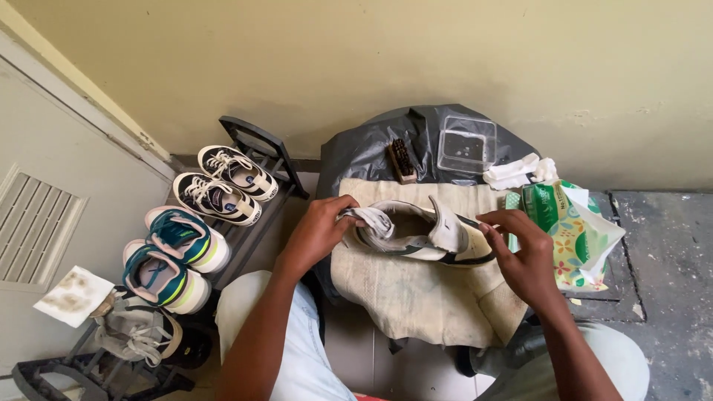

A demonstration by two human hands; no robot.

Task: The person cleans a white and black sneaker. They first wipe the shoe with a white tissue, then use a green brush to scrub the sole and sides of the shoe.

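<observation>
A white sneaker with dark trim lies on its side on a beige cloth. My left hand grips a bunch of white laces or cloth at the shoe's left end. My right hand holds the sneaker's right end, fingers curled over its edge. Both hands are on the same shoe.
A shoe rack at left holds a black-and-white pair, a teal-and-white pair and grey shoes. Behind the cloth on grey plastic sit a brush, a clear box, white wipes and a green wipe pack.
</observation>
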